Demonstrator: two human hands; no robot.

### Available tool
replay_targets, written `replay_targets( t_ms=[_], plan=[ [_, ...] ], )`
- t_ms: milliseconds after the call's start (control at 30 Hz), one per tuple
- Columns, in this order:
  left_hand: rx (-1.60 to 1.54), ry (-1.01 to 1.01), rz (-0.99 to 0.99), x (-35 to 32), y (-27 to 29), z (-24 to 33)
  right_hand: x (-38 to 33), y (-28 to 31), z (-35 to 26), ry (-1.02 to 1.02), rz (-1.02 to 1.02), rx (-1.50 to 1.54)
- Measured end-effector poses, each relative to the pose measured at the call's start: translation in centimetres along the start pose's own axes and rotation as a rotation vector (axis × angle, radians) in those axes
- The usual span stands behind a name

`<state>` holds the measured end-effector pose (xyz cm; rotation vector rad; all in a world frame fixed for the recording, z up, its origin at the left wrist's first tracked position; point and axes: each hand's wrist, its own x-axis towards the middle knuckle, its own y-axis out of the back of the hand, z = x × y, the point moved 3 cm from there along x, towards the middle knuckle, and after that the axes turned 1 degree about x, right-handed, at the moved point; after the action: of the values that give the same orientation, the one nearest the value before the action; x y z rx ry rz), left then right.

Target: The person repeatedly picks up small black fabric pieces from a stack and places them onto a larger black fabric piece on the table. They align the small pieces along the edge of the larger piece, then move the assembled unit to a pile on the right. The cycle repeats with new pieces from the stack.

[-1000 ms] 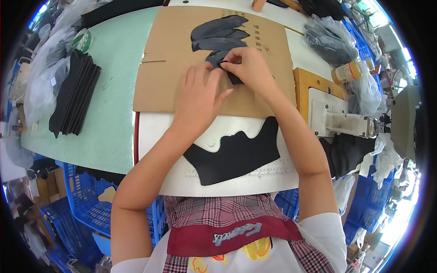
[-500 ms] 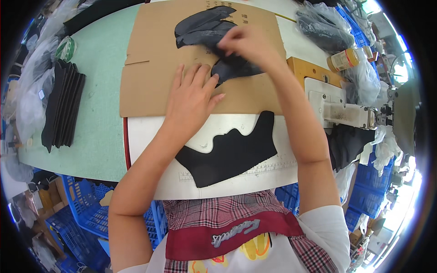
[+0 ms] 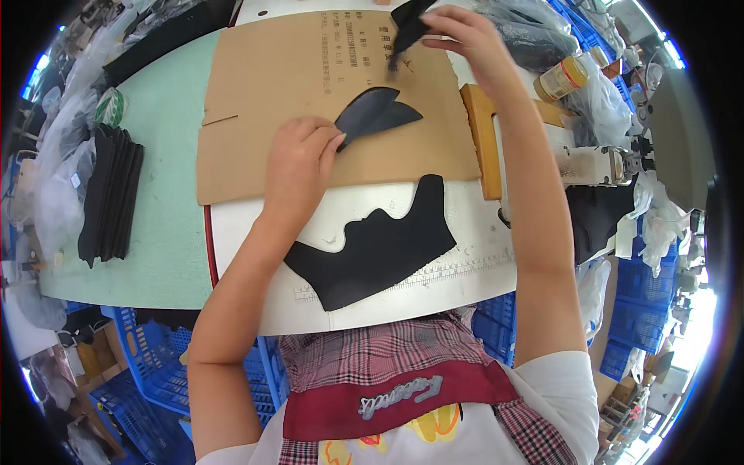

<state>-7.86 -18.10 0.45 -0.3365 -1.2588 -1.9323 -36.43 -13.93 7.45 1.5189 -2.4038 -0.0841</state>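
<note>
My left hand (image 3: 301, 159) is closed, its thumb and fingers pinching the near end of two overlapping dark, curved leather-like pieces (image 3: 373, 115). They fan out to the right over a flat cardboard sheet (image 3: 263, 85). Farther off, at the far right of the cardboard, my right hand (image 3: 471, 45) grips more black leather-like pieces (image 3: 411, 29), partly smeared by motion. Nearer me, a large black cut-out piece (image 3: 380, 252) with a notched far edge lies flat on the white table (image 3: 256, 271), beside a ruler scale (image 3: 473, 270).
At the left, a stack of black pieces (image 3: 112, 198) lies on a green surface (image 3: 170, 155). To the right are a sewing machine (image 3: 597, 164), a yellowish jar (image 3: 562, 79) and bagged dark pieces (image 3: 535, 43). Blue crates (image 3: 159, 349) stand below the table.
My right hand has moved up and right, carrying black pieces away from the cardboard's middle. My left hand has gone from lying flat to pinching the two remaining pieces.
</note>
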Motion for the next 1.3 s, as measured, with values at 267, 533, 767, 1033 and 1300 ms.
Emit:
replay_targets(
  t_ms=[267, 533, 767, 1033, 1300],
  plan=[
    [0.107, -0.082, 0.043, 0.3, 0.3, 1.3, 3.3, -15.2, -0.8, 0.291, -0.217, -0.819],
    [0.160, -0.073, 0.017, -0.1, 0.2, 1.9, 2.4, -24.1, -1.1, 0.744, -0.449, -1.246],
    [0.121, 0.072, -0.025, -0.1, 0.7, 2.5, 1.2, -21.1, -1.2, 0.711, -0.288, -1.226],
    [-0.016, 0.103, -0.130, -0.9, 1.8, 0.9, -0.1, -16.9, 0.5, 0.262, -0.266, -0.649],
    [0.006, 0.307, -0.173, -0.9, 3.4, 0.2, 0.3, -16.5, 1.7, 0.305, -0.283, -0.552]
  ],
)
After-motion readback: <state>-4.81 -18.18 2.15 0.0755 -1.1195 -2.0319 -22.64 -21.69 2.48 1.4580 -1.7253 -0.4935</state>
